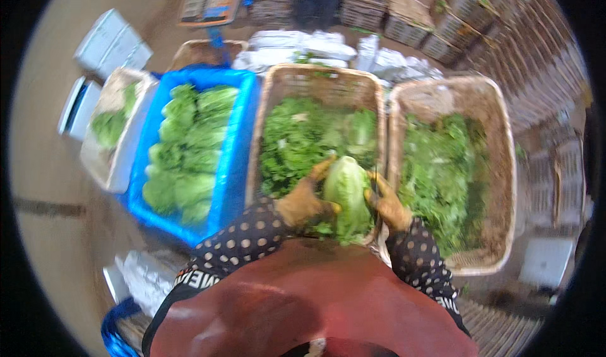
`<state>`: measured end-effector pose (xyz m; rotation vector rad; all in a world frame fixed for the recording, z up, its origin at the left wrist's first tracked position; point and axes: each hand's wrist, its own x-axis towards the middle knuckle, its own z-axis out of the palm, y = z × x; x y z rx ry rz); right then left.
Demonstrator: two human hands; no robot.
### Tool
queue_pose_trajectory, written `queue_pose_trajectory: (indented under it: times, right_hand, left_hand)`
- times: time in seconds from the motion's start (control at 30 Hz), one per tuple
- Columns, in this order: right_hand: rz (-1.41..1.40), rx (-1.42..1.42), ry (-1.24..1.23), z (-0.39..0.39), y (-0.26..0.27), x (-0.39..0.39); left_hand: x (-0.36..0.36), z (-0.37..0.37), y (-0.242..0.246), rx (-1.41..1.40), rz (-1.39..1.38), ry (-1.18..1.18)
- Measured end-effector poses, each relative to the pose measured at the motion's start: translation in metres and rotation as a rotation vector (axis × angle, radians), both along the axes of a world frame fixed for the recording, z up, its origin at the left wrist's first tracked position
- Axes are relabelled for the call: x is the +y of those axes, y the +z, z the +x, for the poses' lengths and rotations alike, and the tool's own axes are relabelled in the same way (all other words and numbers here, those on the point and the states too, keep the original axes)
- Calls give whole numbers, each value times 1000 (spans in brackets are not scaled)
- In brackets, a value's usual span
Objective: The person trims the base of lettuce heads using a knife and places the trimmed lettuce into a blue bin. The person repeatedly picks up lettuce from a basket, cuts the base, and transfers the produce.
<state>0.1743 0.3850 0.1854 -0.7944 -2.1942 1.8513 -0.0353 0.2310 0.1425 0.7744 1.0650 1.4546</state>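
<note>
A pale green head of leafy lettuce (348, 191) is held between my two gloved hands, above the front of the middle crate. My left hand (305, 198), in a yellow-orange glove, grips its left side with the thumb low and the fingers higher up. On the right side, my right hand (390, 203) presses its fingers against the leaves. A thin dark strip (377, 186), probably a knife blade, shows at the right fingers; its handle is hidden. Beneath lies the middle plastic crate (254, 168), holding loose green leaves (289, 144) and another lettuce head (361, 130).
A blue-lined crate (241, 153) of stacked lettuce heads (189, 153) stands left. To the right is a muddy crate (497, 177) with leaf scraps (433, 177). White packages (303, 45) and a scale (211, 4) are behind. Stacked crates (525, 63) line the far right.
</note>
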Motion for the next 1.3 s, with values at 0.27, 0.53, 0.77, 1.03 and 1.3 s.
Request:
queue_pose_trajectory:
  times: [0.27, 0.53, 0.77, 1.03, 1.3]
  right_hand:
    - [-188, 237, -46, -64, -49, -94]
    - [-442, -107, -119, -99, -57, -77]
    - [-466, -118, -66, -84, -68, -91]
    - [-501, -99, -465, 37, -83, -90]
    - [168, -627, -1044, 211, -95, 40]
  left_hand:
    - [-84, -25, -40, 13, -6, 145]
    - [-230, -209, 58, 213, -556, 711]
    - [-159, -326, 45, -505, 418, 575]
    - [-36, -472, -77, 474, -136, 758]
    - [-26, -494, -154, 1036, -606, 869]
